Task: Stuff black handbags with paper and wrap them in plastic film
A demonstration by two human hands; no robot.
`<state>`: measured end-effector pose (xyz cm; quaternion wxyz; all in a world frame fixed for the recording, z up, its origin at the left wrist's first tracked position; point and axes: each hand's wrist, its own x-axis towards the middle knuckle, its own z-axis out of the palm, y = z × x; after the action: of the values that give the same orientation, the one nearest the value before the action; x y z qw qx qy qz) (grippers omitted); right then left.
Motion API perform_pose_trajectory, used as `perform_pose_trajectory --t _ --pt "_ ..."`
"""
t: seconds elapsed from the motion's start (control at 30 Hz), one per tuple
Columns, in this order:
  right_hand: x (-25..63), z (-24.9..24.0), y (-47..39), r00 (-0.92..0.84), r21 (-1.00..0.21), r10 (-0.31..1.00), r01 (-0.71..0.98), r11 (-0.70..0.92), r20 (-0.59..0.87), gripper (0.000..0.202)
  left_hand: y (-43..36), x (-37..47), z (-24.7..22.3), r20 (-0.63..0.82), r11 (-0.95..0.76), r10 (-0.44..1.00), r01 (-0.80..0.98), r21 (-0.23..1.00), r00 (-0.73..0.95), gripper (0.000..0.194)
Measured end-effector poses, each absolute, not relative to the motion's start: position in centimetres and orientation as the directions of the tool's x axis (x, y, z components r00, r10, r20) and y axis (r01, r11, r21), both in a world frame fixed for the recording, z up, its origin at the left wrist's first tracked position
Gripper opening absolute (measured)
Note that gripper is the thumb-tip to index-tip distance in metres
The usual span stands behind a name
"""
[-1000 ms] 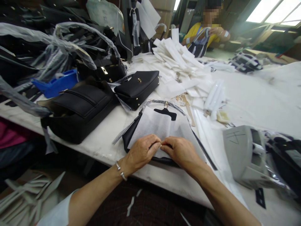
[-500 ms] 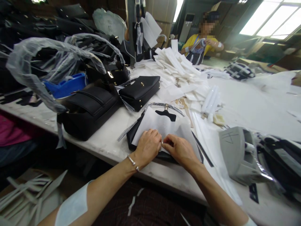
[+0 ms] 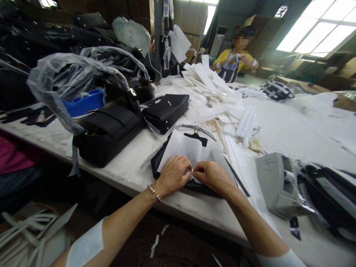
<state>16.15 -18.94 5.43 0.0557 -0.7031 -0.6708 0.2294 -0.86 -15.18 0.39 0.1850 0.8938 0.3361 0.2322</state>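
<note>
A black handbag (image 3: pixel 155 162) lies in front of me at the table's near edge, with a thin white sheet (image 3: pixel 185 146) spread over it. Above the sheet a black tab (image 3: pixel 198 138) with a gold clasp (image 3: pixel 196 129) shows, beside a plastic-wrapped handle (image 3: pixel 182 127). My left hand (image 3: pixel 175 172) is closed over the sheet, its fingertips pinched near the bag's lower edge. Facing it, my right hand (image 3: pixel 211 175) pinches with thumb and forefinger, the tips almost meeting the left ones. What sits between the fingertips is too small and covered to make out.
Black handbags (image 3: pixel 109 129) stand to the left, near a blue tray (image 3: pixel 86 103). White sheets (image 3: pixel 207 83) are heaped behind. A grey tape dispenser (image 3: pixel 271 181) stands right, beside a plastic-wrapped black item (image 3: pixel 328 196). Across the table a person (image 3: pixel 233 61) in yellow handles something.
The view has tilted up and shifted slightly. Both hands stay pinched at the same place on the bag, with only small finger movement.
</note>
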Motion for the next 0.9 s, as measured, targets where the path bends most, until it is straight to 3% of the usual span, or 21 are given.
perform_pose_trajectory --t 0.2,0.33,0.43,0.6,0.7,0.9 --pt "16.0 5.7 -19.1 -0.014 -0.346 0.967 0.935 -0.077 -0.253 0.017 -14.8 -0.5 0.7 0.264 -0.698 0.688 0.518 0.494 0.676 0.008" --pt "16.7 5.0 -19.1 -0.033 -0.453 0.978 0.889 -0.065 -0.207 0.022 -14.5 -0.4 1.0 0.220 -0.729 0.652 0.521 0.445 0.725 0.011" --pt "17.5 4.5 -18.6 0.041 -0.550 0.980 0.823 -0.144 -0.195 0.025 -14.5 -0.3 1.2 0.199 -0.774 0.609 0.521 0.360 0.768 0.010" --pt "18.0 4.9 -17.8 0.111 -0.666 0.941 0.680 -0.307 -0.321 0.025 -14.7 -0.1 1.1 0.197 -0.816 0.562 0.500 0.289 0.803 0.008" --pt "17.7 6.7 -17.4 0.046 -0.645 0.955 0.727 -0.234 -0.294 0.023 -14.7 -0.1 0.8 0.216 -0.820 0.548 0.470 0.325 0.808 0.008" --pt "15.9 11.3 -14.9 -0.016 -0.453 0.996 0.891 -0.028 -0.092 0.020 -14.7 -0.4 0.4 0.271 -0.735 0.652 0.504 0.453 0.708 0.022"
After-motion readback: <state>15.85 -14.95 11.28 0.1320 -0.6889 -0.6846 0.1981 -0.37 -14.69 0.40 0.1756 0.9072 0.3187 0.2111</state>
